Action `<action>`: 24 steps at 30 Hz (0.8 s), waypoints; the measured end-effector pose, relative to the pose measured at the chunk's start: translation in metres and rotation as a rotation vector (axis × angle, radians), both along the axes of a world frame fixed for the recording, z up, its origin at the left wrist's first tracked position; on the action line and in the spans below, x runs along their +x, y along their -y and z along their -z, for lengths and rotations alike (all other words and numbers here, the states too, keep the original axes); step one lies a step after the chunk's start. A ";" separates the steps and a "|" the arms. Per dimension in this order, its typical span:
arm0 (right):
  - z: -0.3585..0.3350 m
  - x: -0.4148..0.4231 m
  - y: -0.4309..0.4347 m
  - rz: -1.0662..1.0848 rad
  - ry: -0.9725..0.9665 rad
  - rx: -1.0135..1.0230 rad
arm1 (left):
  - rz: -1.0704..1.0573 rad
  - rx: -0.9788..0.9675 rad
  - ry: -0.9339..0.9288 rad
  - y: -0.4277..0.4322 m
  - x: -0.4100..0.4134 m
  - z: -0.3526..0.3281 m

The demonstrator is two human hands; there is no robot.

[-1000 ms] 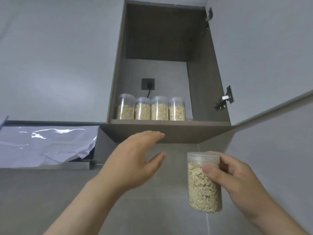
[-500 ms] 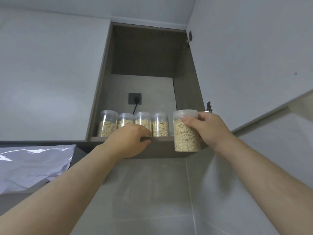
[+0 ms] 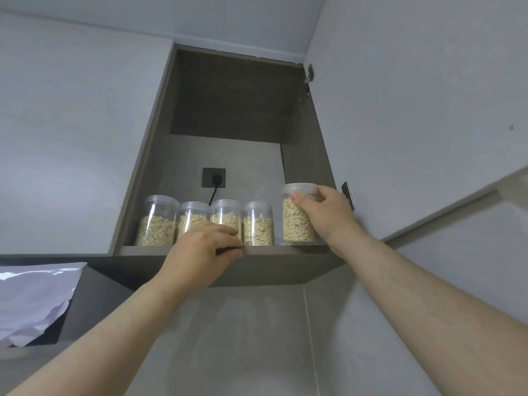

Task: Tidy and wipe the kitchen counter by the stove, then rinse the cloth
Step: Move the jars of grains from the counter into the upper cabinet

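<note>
The right hand (image 3: 325, 215) is gripping a clear jar of oats (image 3: 297, 215) near its lid, the jar's base sitting at the right front edge of the open wall cabinet's shelf (image 3: 285, 250). The left hand (image 3: 200, 252) is curling empty fingers over the shelf's front lip, in front of four matching jars (image 3: 205, 221) standing in a row.

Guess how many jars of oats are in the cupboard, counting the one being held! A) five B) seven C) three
A: four jars stand in a row on the shelf, and the right hand holds a fifth jar at the row's right end.
</note>
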State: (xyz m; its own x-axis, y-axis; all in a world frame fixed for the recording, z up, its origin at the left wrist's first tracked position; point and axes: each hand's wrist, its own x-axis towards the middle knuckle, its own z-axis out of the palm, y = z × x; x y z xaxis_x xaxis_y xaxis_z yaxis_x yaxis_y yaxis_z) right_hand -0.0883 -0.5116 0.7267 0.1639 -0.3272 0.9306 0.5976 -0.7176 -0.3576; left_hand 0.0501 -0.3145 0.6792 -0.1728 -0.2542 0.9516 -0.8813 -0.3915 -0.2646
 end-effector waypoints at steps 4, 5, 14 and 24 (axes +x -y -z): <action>-0.002 0.015 0.011 0.060 -0.090 0.013 | 0.021 -0.020 -0.016 0.001 0.001 0.001; -0.001 0.016 0.012 0.042 -0.100 0.008 | 0.027 -0.028 -0.013 0.002 0.001 0.002; -0.002 0.018 0.031 -0.102 -0.329 -0.086 | 0.013 -0.056 0.018 0.003 0.004 0.002; -0.001 0.024 0.036 -0.085 -0.358 -0.112 | -0.002 -0.061 0.041 0.005 0.006 0.004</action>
